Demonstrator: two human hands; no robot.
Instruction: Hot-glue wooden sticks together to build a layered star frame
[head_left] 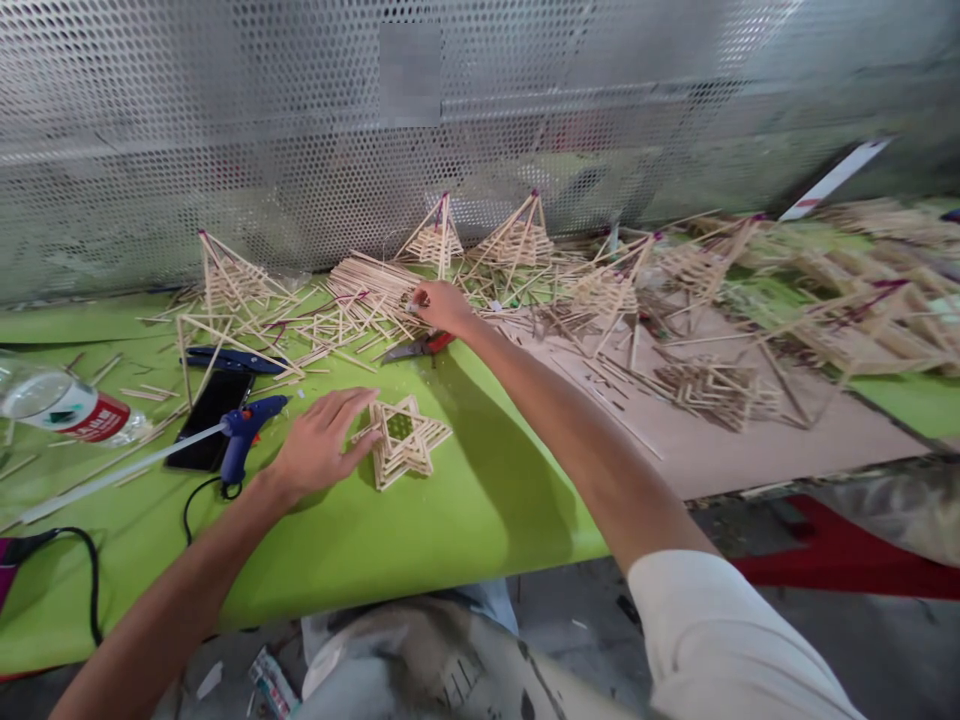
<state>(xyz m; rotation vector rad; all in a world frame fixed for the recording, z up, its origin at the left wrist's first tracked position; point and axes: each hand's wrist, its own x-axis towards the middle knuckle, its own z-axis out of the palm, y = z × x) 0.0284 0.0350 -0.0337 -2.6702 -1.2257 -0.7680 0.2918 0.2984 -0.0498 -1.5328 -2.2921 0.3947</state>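
A star-shaped stack of thin wooden sticks (pixel 405 440) lies on the green table top (pixel 450 530). My left hand (pixel 322 440) rests at the star's left side, fingers apart, with its fingertips at the stack's edge. Farther off, my right hand (pixel 441 305) reaches to the right end of a pile of loose sticks (pixel 375 280). Its fingers are drawn together; what they hold, if anything, is too small to make out. Just below that hand lie red-handled cutters (pixel 420 347).
A blue glue gun (pixel 244 435), a black phone (pixel 210 420), a blue tool (pixel 236 360) and a plastic bottle (pixel 75 405) lie left. Stick frames with purple tips (pixel 517 240) stand along the perforated metal screen (pixel 300 150). Brown board (pixel 675 455) lies right.
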